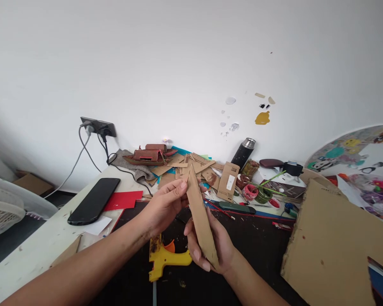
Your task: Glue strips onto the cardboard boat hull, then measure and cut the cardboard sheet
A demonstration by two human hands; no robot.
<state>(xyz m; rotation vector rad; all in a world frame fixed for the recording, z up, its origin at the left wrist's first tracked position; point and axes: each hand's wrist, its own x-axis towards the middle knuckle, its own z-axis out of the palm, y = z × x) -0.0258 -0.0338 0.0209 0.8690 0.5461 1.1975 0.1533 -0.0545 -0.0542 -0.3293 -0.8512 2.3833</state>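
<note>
A narrow, boat-shaped piece of cardboard (200, 221) is held up between both hands over the dark mat. My left hand (167, 199) pinches its far, pointed end between thumb and fingers. Around its near end, my right hand (215, 244) is closed from below and the right side, with fingertips showing on the left. Beneath the hands lies a yellow hot glue gun (170, 258) with an orange trigger and a glue stick at its rear. Whether the cardboard is one piece or several joined is unclear.
Cardboard scraps (178, 163), two reddish-brown model boats (147, 157), paint jars (250, 192) and a black flask (244, 151) crowd the wall side. A phone (94, 202) and red paper (123, 199) lie left. A large cardboard sheet (325, 250) stands right; a green cutter (236, 207) lies beyond the hands.
</note>
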